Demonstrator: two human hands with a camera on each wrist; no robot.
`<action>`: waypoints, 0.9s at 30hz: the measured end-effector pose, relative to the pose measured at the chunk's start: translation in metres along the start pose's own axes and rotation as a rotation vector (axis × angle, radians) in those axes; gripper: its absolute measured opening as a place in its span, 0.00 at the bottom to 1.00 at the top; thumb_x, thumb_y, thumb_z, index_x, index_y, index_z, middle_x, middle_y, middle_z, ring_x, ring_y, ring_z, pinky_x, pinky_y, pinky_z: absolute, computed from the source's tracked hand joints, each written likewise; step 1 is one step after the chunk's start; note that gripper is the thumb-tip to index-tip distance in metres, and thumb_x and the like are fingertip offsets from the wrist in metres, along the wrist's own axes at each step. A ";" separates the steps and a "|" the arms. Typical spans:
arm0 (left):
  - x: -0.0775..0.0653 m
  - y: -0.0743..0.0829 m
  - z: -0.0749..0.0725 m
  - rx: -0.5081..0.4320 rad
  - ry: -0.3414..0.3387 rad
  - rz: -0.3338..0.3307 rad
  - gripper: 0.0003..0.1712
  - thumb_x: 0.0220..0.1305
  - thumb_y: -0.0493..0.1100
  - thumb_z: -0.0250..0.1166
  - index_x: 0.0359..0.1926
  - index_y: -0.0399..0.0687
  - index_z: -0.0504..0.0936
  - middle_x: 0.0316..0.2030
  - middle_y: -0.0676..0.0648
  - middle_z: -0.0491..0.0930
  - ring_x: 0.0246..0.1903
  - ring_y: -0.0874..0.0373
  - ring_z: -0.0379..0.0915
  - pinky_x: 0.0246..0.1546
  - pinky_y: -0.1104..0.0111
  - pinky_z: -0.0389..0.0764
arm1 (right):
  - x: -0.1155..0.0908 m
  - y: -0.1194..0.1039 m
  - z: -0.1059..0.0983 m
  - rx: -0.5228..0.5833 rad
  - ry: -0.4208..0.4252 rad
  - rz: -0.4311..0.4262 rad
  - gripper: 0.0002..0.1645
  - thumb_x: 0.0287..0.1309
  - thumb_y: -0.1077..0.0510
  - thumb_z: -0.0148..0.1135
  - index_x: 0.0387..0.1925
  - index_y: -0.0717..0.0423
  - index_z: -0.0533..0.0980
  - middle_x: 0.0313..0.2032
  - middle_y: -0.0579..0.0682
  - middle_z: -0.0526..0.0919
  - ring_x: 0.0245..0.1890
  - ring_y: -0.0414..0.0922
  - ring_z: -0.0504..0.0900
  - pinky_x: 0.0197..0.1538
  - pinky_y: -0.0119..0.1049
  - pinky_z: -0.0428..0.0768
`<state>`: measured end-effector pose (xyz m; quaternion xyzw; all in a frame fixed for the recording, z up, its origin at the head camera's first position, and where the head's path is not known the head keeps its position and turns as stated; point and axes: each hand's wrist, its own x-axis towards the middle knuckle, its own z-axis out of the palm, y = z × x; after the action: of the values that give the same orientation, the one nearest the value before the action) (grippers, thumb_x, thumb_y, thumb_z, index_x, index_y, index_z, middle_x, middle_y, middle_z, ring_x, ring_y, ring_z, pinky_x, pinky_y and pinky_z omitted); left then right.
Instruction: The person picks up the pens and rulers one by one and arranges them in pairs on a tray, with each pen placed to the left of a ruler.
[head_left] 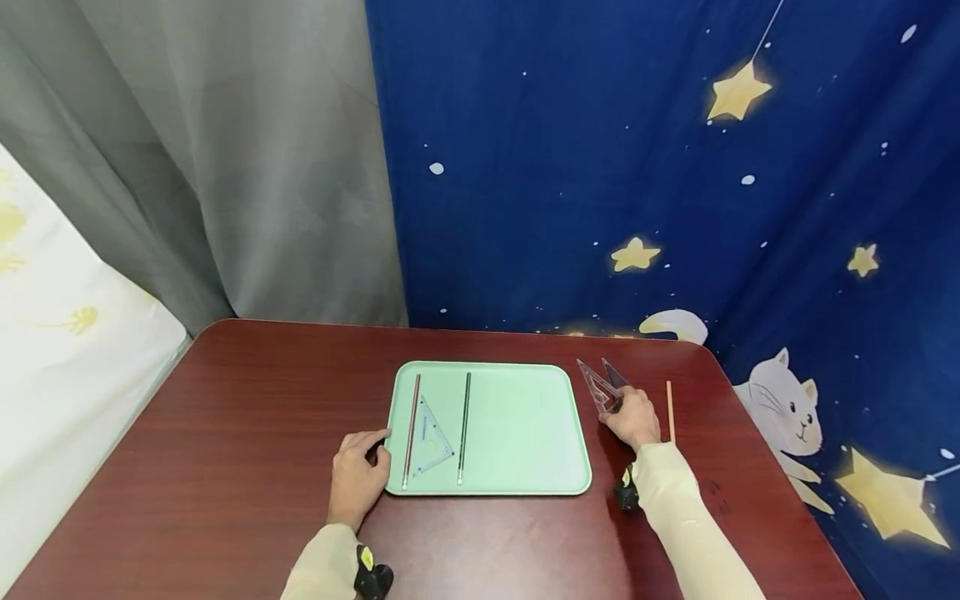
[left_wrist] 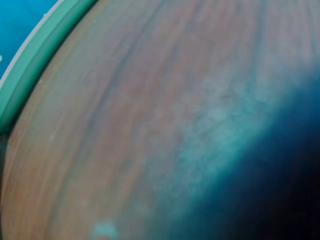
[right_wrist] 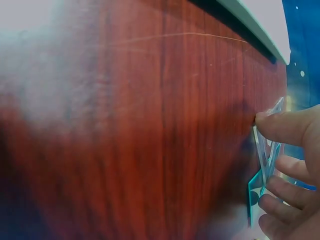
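My left hand (head_left: 358,477) rests at the left edge of a pale green tray (head_left: 525,429), its fingertips right at the rim. Inside the tray lie a red pencil (head_left: 411,429), a clear set square (head_left: 433,443) and a dark pencil (head_left: 464,425). Right of the tray, my right hand (head_left: 634,417) pinches a clear set square (head_left: 595,383) between thumb and fingers, tilted up off the table. Close beside it is a second set square (head_left: 614,374), showing a teal edge in the right wrist view, partly hidden by the fingers. The left wrist view shows no fingers.
A light wooden stick (head_left: 670,410) lies on the red-brown table (head_left: 262,425), right of my right hand. Behind the table hang a grey curtain (head_left: 300,167) and a blue starry curtain (head_left: 540,183). White cloth (head_left: 67,350) hangs at the left.
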<state>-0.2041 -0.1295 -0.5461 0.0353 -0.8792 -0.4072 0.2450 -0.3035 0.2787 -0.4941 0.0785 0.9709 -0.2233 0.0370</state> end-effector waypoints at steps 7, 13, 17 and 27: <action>0.002 0.003 0.000 -0.012 -0.006 -0.015 0.16 0.55 0.30 0.59 0.42 0.43 0.87 0.39 0.45 0.85 0.45 0.49 0.75 0.45 0.54 0.77 | -0.010 0.002 -0.005 0.018 0.026 -0.007 0.37 0.46 0.53 0.70 0.55 0.70 0.69 0.50 0.70 0.71 0.46 0.61 0.74 0.50 0.58 0.74; 0.000 0.002 -0.003 -0.006 -0.023 -0.022 0.16 0.56 0.31 0.58 0.43 0.42 0.86 0.40 0.45 0.85 0.46 0.49 0.75 0.46 0.54 0.77 | -0.021 0.003 0.001 0.046 0.044 -0.012 0.38 0.43 0.54 0.72 0.54 0.69 0.70 0.50 0.69 0.72 0.47 0.61 0.74 0.50 0.59 0.74; -0.001 0.003 -0.003 0.001 -0.028 -0.034 0.16 0.57 0.32 0.57 0.44 0.43 0.86 0.41 0.45 0.84 0.46 0.49 0.75 0.45 0.53 0.78 | -0.027 0.004 0.004 0.069 0.068 -0.024 0.38 0.41 0.55 0.73 0.53 0.69 0.71 0.50 0.69 0.71 0.46 0.61 0.74 0.50 0.58 0.74; -0.002 0.001 -0.004 0.006 -0.015 -0.012 0.15 0.57 0.33 0.58 0.43 0.43 0.86 0.40 0.45 0.84 0.45 0.49 0.75 0.45 0.53 0.78 | -0.046 0.003 0.006 0.148 0.127 -0.008 0.43 0.34 0.58 0.76 0.53 0.69 0.68 0.47 0.69 0.66 0.40 0.60 0.73 0.47 0.55 0.73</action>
<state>-0.2006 -0.1315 -0.5437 0.0381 -0.8820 -0.4062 0.2359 -0.2572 0.2723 -0.4955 0.0911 0.9523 -0.2894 -0.0316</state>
